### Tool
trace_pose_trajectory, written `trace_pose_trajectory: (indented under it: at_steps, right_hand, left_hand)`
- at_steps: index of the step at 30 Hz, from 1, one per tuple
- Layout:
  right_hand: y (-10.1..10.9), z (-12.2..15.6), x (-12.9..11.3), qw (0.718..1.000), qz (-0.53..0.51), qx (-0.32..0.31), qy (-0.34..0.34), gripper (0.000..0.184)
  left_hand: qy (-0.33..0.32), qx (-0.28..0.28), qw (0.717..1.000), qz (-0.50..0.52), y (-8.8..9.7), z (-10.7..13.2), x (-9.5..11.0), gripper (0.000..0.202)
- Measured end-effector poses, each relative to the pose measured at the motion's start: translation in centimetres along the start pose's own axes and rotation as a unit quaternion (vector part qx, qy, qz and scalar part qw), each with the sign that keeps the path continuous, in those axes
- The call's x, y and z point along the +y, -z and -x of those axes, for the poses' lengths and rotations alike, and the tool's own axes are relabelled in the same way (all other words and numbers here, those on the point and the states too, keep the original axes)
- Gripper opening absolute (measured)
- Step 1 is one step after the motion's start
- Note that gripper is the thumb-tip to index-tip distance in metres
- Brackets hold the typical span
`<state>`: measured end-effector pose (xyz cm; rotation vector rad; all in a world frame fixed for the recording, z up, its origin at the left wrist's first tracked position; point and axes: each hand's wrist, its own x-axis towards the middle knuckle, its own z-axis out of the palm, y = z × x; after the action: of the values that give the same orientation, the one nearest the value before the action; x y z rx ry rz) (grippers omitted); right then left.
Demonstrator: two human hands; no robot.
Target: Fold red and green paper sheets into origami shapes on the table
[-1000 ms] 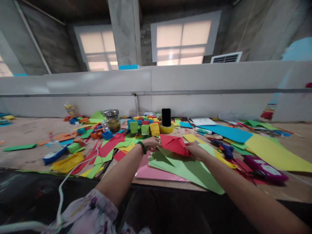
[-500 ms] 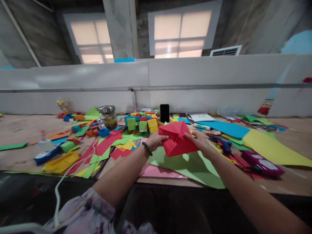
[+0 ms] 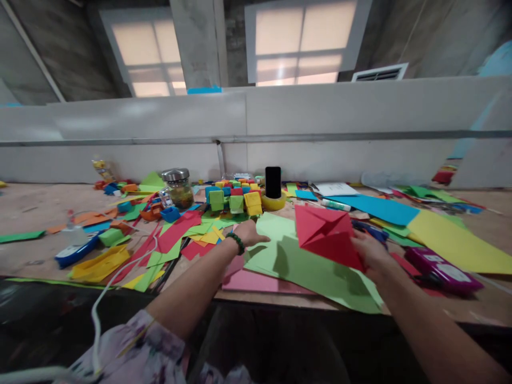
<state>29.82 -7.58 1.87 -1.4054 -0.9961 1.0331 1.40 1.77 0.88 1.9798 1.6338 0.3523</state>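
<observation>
My right hand (image 3: 373,253) grips the right edge of a folded red paper (image 3: 326,234), whose creased flaps meet near its middle. The paper is held tilted above the table. My left hand (image 3: 248,233), with a dark green bead bracelet (image 3: 237,242) on the wrist, is apart from the red paper and holds nothing; its thumb points away from the fingers. Just right of it, a large light green paper sheet (image 3: 286,261) lies over a pink sheet (image 3: 256,281).
Behind my hands are folded paper blocks (image 3: 236,202) and a phone (image 3: 273,182) standing at a yellow tape roll (image 3: 275,201). A lidded glass jar (image 3: 178,191) stands left of them. To the right lie a purple device (image 3: 444,271) and a blue glue gun (image 3: 370,230). A white cable (image 3: 95,325) hangs at left.
My left hand has let go of the red paper. My right hand has carried the paper to the right, away from the left hand. The view has shifted slightly.
</observation>
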Motion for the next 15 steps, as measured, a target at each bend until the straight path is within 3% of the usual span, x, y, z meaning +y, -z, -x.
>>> trace_pose_trajectory:
  at_steps: [5, 11, 15]
  right_hand:
    - [-1.9, 1.3, 2.6, 0.991, -0.080, 0.014, -0.102, 0.027]
    - [-1.8, 0.9, 2.9, 0.991, -0.088, 0.003, -0.097, 0.030]
    - [-0.9, 0.9, 1.7, 0.990, -0.098, 0.025, -0.095, 0.036]
  left_hand:
    - [0.008, -0.016, 1.000, -0.025, -1.1, -1.0, 1.0, 0.044]
    - [0.038, -0.032, 0.998, 0.049, -0.9, -2.7, 1.6, 0.031]
    - [0.004, -0.018, 0.992, 0.125, -0.9, -1.3, 0.6, 0.033]
